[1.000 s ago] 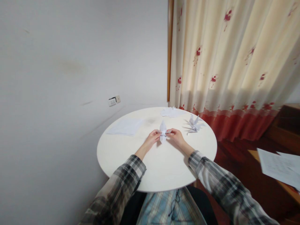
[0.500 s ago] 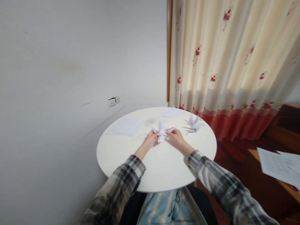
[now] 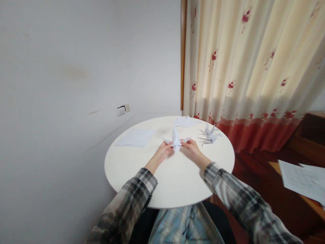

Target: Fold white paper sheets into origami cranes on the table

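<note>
A white folded paper crane is held over the middle of the round white table. One wing stands up away from me, and narrow points stick out to the left and right. My left hand pinches its left side between thumb and fingers. On the opposite side, my right hand grips the base of the right point. The fingertips partly cover the paper where they touch it.
Finished-looking paper cranes lie together at the table's right. A stack of white paper rests at the left, and more paper lies at the far edge. Written sheets lie on a surface at the right. A wall socket is behind.
The paper crane has shifted very slightly right and its near flap shows shorter, as though tipped a little. Both hands keep their hold and have barely moved.
</note>
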The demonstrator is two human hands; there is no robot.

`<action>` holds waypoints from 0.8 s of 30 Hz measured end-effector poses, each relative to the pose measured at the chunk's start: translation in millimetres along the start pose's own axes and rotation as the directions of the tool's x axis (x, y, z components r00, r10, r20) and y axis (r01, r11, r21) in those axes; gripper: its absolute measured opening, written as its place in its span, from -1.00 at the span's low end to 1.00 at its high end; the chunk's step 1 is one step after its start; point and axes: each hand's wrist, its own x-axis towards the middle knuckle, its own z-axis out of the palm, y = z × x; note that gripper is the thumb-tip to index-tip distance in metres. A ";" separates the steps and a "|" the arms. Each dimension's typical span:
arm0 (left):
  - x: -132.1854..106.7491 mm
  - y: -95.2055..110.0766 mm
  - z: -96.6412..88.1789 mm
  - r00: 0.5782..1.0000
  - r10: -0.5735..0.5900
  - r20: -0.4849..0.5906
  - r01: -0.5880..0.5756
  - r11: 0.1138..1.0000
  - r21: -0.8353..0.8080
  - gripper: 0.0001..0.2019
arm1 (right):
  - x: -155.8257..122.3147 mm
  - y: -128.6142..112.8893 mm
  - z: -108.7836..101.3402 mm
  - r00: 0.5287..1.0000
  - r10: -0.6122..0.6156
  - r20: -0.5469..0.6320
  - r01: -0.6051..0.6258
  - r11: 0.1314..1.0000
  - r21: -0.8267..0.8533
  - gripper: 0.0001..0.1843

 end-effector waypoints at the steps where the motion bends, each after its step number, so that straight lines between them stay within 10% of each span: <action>1: 0.2 -0.4 -0.7 1.000 -0.012 0.003 0.012 1.000 0.007 -0.76 | 0.0 0.1 -0.1 1.000 0.008 -0.001 -0.008 1.000 -0.002 -0.69; 24: -0.9 -0.8 -4.2 0.997 -0.070 0.033 0.069 0.997 0.035 -0.78 | 7.7 15.0 -4.2 0.996 -0.052 -0.073 0.029 0.957 -0.288 -0.74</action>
